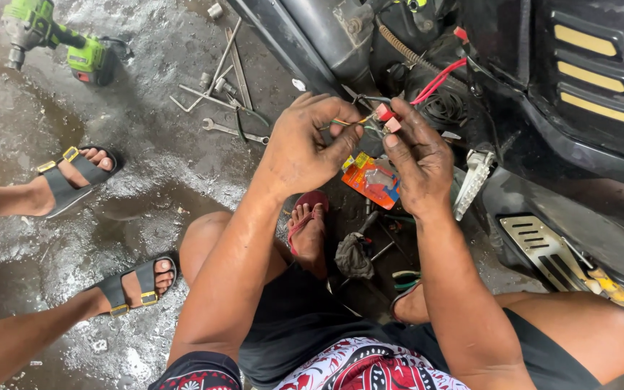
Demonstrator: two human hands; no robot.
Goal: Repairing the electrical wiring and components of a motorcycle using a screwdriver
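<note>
Black scooter body (543,108), upper right, panel opened. Green cordless impact wrench (52,43) on wet concrete, upper left; wrenches (225,87) scattered nearby. Another person's sandalled feet (74,173), left. Orange blister pack (371,180) below the hands. Left hand (305,148) pinches thin coloured wires (348,123); right hand (417,155) pinches a small red connector (386,115) on red leads.

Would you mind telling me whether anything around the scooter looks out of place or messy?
Yes. Wrenches and rods lie scattered on the wet, stained concrete floor, and a green power tool lies on its side nearby. An opened orange package sits on the ground below the left hand and right hand, which hold red connectors.
</note>
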